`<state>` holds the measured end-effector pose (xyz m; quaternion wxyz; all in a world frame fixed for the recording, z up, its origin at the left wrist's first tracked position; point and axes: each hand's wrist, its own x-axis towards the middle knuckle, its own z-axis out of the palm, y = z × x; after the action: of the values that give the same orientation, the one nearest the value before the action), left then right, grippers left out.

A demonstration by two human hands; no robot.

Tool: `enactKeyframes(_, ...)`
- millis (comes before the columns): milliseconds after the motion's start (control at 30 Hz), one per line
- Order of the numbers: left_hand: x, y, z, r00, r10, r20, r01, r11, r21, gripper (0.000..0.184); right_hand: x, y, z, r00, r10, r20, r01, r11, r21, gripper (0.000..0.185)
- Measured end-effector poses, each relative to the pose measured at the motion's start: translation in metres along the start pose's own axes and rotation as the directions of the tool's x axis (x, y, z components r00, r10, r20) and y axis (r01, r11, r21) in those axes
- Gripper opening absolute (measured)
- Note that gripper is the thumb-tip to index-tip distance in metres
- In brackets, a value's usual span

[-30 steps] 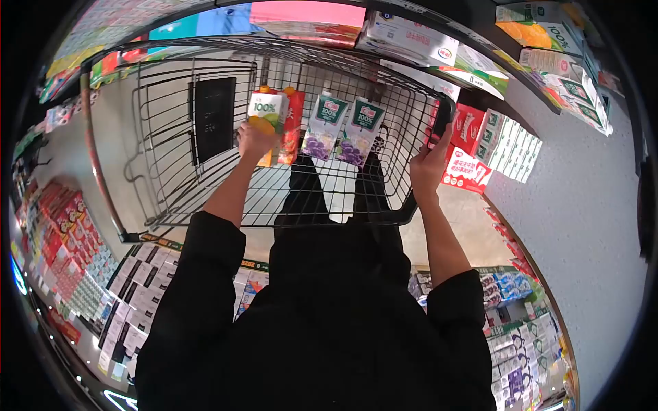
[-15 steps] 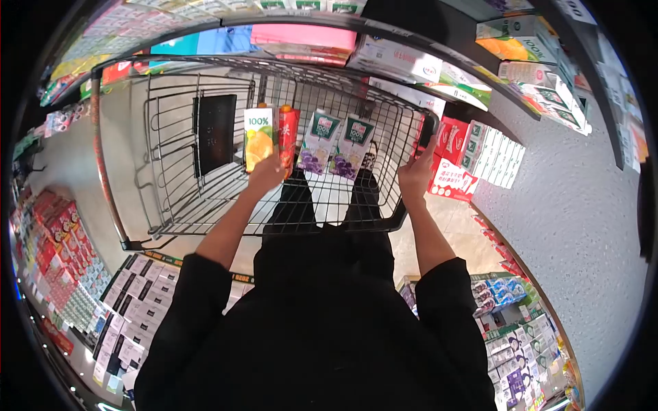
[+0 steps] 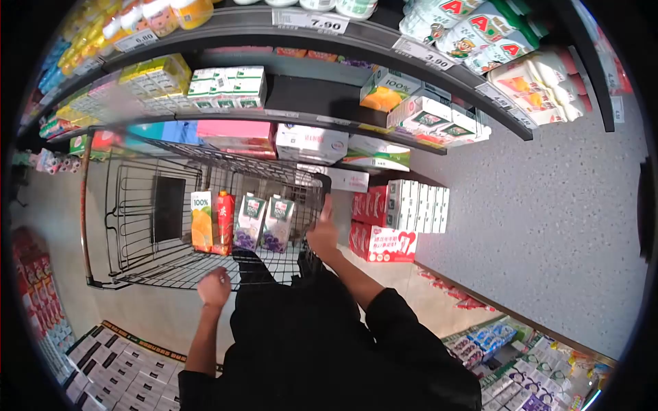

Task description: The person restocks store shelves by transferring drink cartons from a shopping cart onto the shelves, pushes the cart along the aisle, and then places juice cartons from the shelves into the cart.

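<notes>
In the head view, my right hand (image 3: 323,233) is closed on the right end of a black wire shopping cart (image 3: 137,279), one finger stretched up along its corner. My left hand (image 3: 215,288) is apart from the cartons, by the near rim, fingers curled with nothing visible in them. Inside the cart stand an orange juice carton (image 3: 201,226) marked 100%, a red carton (image 3: 224,222) beside it, and two grape juice cartons, one left (image 3: 249,222) and one right (image 3: 278,224). A dark panel (image 3: 168,209) is fixed toward the left of the basket.
Shelves with price tags (image 3: 310,21) run along the far side, holding bottles and boxed drinks (image 3: 227,88). Red boxes (image 3: 384,243) and white packs (image 3: 418,205) stand right of the cart. Stacked cartons (image 3: 127,366) lie at lower left. Speckled grey surface (image 3: 534,226) is at right.
My left hand has come away from the cartons to the near rim. The view has shifted, so the cart appears lower and further left, and more upper shelves show. My right hand remains on the cart.
</notes>
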<state>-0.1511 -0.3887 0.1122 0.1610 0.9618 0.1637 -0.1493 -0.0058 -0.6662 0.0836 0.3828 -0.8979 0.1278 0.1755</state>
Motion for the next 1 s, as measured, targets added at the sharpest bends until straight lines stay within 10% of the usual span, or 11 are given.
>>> enactKeyframes(133,-0.009,0.04,0.011,1.0,0.006,-0.007,-0.006,1.0,0.021,0.012,0.015,0.001,-0.046,0.991,-0.098,0.09,0.108,0.988,-0.11,0.078)
enactKeyframes(167,-0.011,0.045,0.013,0.999,0.02,-0.03,-0.019,1.0,0.009,0.012,0.028,-0.006,-0.067,0.974,-0.221,-0.057,0.207,0.961,-0.181,0.051)
enactKeyframes(267,-0.014,0.045,0.017,0.991,0.075,-0.11,-0.078,0.997,-0.018,0.01,0.097,-0.015,-0.124,0.702,-0.57,-0.426,0.511,0.821,-0.256,0.018)
enactKeyframes(433,-0.032,0.038,0.019,0.963,0.172,-0.205,-0.208,0.964,-0.165,0.011,0.185,-0.075,-0.23,0.296,-0.79,-0.536,0.602,0.59,-0.538,0.024)
enactKeyframes(500,-0.039,0.033,0.022,0.959,0.192,-0.208,-0.229,0.958,-0.173,0.01,0.199,-0.105,-0.264,0.948,-0.308,-0.08,0.234,0.843,-0.484,0.036)
enactKeyframes(700,-0.037,0.028,0.029,0.972,0.151,-0.179,-0.183,0.967,-0.179,0.011,0.252,-0.082,-0.247,0.762,-0.62,-0.185,0.368,0.65,-0.665,0.068)
enactKeyframes(767,-0.037,0.025,0.034,0.96,0.17,-0.222,-0.216,0.956,-0.201,0.011,0.234,-0.11,-0.252,0.908,-0.399,-0.123,0.247,0.752,-0.611,0.07)
enactKeyframes(1000,-0.041,0.033,0.035,0.97,0.139,-0.197,-0.166,0.977,-0.13,0.012,0.241,-0.088,-0.241,0.768,-0.627,-0.131,0.368,0.599,-0.711,0.06)
